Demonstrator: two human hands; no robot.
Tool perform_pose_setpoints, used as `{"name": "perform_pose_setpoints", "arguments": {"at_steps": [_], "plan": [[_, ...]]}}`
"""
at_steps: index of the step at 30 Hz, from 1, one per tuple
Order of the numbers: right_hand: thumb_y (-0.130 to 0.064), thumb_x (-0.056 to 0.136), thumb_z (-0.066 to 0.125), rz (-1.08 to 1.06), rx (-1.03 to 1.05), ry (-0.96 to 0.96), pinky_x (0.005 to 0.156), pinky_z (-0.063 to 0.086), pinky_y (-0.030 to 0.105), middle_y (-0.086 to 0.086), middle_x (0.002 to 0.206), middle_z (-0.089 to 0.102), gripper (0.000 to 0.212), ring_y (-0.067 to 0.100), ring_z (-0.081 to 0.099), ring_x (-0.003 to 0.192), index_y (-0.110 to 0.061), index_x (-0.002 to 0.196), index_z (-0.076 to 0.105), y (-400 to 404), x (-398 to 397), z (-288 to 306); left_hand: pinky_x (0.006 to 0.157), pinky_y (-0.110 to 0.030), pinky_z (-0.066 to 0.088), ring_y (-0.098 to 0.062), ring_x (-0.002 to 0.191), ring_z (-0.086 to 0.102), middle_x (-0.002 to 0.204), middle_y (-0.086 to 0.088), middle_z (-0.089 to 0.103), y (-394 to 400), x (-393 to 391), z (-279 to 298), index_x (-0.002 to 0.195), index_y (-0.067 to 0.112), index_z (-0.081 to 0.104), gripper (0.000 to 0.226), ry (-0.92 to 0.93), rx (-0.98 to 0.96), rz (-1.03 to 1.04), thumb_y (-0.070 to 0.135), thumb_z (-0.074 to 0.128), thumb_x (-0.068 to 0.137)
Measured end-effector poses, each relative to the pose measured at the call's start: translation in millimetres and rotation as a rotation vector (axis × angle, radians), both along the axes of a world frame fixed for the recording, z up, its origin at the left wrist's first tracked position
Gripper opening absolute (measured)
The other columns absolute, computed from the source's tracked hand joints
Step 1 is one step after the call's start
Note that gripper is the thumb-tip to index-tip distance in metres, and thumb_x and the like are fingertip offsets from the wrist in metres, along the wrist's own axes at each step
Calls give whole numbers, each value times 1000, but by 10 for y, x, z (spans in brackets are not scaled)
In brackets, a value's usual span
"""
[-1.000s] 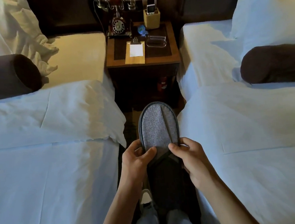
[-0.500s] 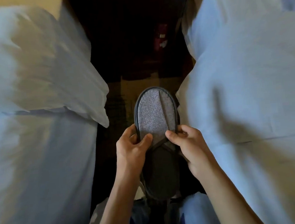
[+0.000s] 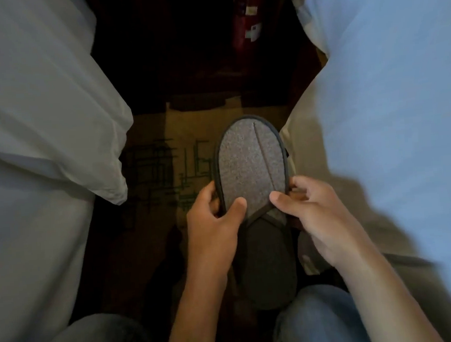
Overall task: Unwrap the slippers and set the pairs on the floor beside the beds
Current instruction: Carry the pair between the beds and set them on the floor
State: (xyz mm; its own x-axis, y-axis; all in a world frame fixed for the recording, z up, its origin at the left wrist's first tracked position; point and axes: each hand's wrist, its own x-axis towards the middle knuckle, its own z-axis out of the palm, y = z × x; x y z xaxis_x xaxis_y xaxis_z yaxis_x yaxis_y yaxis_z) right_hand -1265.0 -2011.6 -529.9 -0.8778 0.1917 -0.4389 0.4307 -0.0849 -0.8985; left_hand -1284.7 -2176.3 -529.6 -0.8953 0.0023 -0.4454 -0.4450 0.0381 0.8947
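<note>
A grey slipper (image 3: 250, 163) with dark trim is held flat in the narrow gap between two beds, toe end pointing away from me. Its dark heel part (image 3: 267, 264) reaches back toward my knees. My left hand (image 3: 214, 220) grips the slipper's left edge, thumb on the grey upper. My right hand (image 3: 311, 212) grips the right edge, thumb near the dark band across the middle. Whether a second slipper lies underneath I cannot tell.
A white-sheeted bed (image 3: 34, 159) fills the left side and another bed (image 3: 389, 104) the right. Between them lies patterned carpet (image 3: 162, 170). A dark nightstand base with a red object (image 3: 247, 20) stands at the far end. My jeans-clad knees (image 3: 319, 320) are below.
My view has tilted down from the nightstand top to the floor between the beds. The slipper stays in both hands and has come lower, toward the carpet.
</note>
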Motion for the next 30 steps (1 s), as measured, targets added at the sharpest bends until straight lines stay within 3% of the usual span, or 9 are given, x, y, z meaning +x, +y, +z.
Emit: {"name": "perform_pose_setpoints", "arguments": {"at_steps": [5, 9, 13, 15, 17, 20, 24, 28, 30], "plan": [[-14, 88, 71, -10, -106, -38, 64, 55, 31, 16, 78, 64, 7, 24, 66, 70, -7, 90, 69, 71, -196, -692, 78, -31, 62, -7, 95, 74, 112, 8, 75, 95, -296, -706, 139, 27, 54, 52, 14, -9, 8, 19, 71, 90], [-14, 89, 70, -28, -83, -54, 70, 53, 40, 14, 71, 61, 13, 25, 62, 68, -3, 90, 64, 120, -265, -1202, 62, -14, 59, 6, 87, 72, 100, 18, 73, 186, -320, -1219, 140, 30, 51, 54, 20, -14, 9, 19, 70, 90], [-13, 92, 67, -19, -90, -85, 55, 55, 23, -2, 64, 72, 13, 8, 71, 60, -16, 79, 64, 57, -149, -1670, 74, -25, 62, -1, 90, 73, 105, 14, 73, 182, -210, -1636, 138, 28, 53, 50, -3, -31, 23, 16, 68, 92], [-11, 92, 65, -26, -137, -108, 65, 60, 26, 4, 81, 79, 2, 15, 77, 78, -12, 92, 67, 25, -60, -1842, 64, -17, 61, 2, 86, 73, 102, 14, 73, 151, -138, -1816, 136, 27, 55, 49, -14, -13, 29, 12, 68, 92], [-11, 92, 65, -44, -145, -123, 71, 61, 30, 9, 91, 80, 11, 21, 77, 87, -6, 102, 65, 10, -1, -1969, 63, -17, 61, 0, 86, 74, 103, 12, 74, 137, -54, -1971, 138, 25, 52, 52, -42, -1, 44, 10, 68, 91], [-8, 93, 64, -65, -170, -134, 66, 60, 25, 9, 90, 80, 10, 21, 77, 84, -6, 102, 65, -35, 84, -2134, 70, -28, 64, -8, 90, 76, 103, 11, 75, 138, 82, -2189, 141, 25, 49, 57, -75, 16, 77, 9, 70, 90], [-8, 93, 63, -99, -211, -124, 66, 60, 25, 10, 92, 80, 10, 23, 77, 85, -7, 103, 66, -126, 211, -2326, 67, -25, 62, -4, 88, 75, 97, 16, 76, 109, 219, -2374, 138, 32, 49, 58, -58, -2, 99, 10, 71, 89], [-9, 93, 63, -124, -252, -94, 65, 59, 24, 12, 92, 80, 11, 24, 77, 86, -7, 103, 67, -162, 304, -2434, 79, -38, 63, -10, 94, 75, 107, 8, 75, 102, 282, -2436, 139, 31, 46, 61, -41, -21, 100, 9, 70, 88], [-9, 92, 64, -125, -250, -76, 65, 59, 25, 12, 91, 80, 10, 24, 77, 85, -6, 101, 67, -164, 327, -2466, 74, -33, 64, -4, 88, 75, 107, 8, 73, 97, 315, -2438, 141, 37, 41, 67, -12, -42, 101, 11, 72, 87]]}}
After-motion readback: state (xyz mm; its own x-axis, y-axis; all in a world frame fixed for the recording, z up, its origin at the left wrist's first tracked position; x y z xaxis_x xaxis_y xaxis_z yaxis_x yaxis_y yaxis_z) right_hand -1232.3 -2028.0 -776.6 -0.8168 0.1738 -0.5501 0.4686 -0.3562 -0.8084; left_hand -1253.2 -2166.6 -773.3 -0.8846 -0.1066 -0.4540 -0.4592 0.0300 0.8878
